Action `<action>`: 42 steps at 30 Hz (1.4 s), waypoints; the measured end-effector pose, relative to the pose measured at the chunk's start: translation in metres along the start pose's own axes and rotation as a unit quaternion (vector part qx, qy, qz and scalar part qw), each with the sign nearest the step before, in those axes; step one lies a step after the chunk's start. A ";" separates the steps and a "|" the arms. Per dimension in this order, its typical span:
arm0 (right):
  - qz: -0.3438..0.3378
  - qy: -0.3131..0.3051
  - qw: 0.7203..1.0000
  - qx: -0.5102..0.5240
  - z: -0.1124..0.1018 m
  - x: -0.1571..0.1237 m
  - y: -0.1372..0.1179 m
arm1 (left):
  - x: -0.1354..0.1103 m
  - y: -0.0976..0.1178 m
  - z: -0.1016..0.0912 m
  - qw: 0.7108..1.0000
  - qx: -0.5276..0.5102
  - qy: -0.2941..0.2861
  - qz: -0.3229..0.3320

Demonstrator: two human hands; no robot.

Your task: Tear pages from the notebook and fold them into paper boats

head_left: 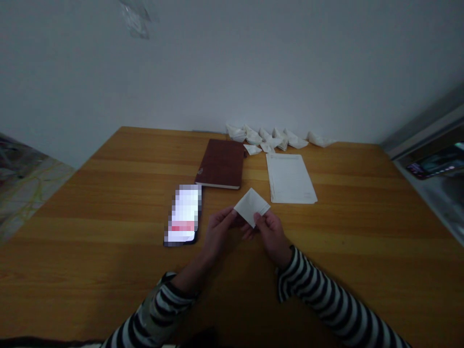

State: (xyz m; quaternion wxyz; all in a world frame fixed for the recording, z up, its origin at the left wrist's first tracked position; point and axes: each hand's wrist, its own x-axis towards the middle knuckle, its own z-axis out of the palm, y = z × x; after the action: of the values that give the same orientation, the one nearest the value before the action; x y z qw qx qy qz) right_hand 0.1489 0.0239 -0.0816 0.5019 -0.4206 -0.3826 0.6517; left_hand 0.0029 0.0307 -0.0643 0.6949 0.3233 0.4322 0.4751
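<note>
Between my two hands is a small folded paper point(251, 205), white and diamond-shaped, held just above the wooden table. My left hand point(220, 229) pinches its left corner between thumb and fingers. On the lower right edge, the thumb of my right hand point(270, 234) presses down, with fingers underneath. Beyond the hands lies a stack of white paper sheets point(291, 179), slightly right of the folded piece. Several folded paper boats point(268, 140) sit in a row along the wall.
A brown notebook point(222, 163) lies behind my left hand. Left of that hand is a phone point(184, 212) with a lit, blurred screen. The wooden table point(90, 203) meets a pale wall at the back. A framed glass-like surface point(438, 159) stands at the right edge.
</note>
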 end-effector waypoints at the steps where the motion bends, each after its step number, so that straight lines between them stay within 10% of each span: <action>1: -0.002 -0.001 1.000 -0.005 0.000 0.000 0.000 | 0.000 -0.001 0.000 1.000 -0.019 -0.002 -0.004; 12: -0.033 -0.004 0.998 -0.056 0.001 -0.002 0.006 | 0.003 0.014 -0.003 0.983 0.173 0.053 0.034; 42: -0.006 -0.067 0.992 -0.109 0.001 -0.006 0.010 | 0.003 0.017 -0.010 0.962 0.233 0.128 0.060</action>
State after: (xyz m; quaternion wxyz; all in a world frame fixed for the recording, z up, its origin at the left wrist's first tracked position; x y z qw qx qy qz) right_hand 0.1450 0.0153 -0.0896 0.4305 -0.4263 -0.4869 0.6292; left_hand -0.0122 0.0402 -0.0548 0.5093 0.4380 0.5962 0.4397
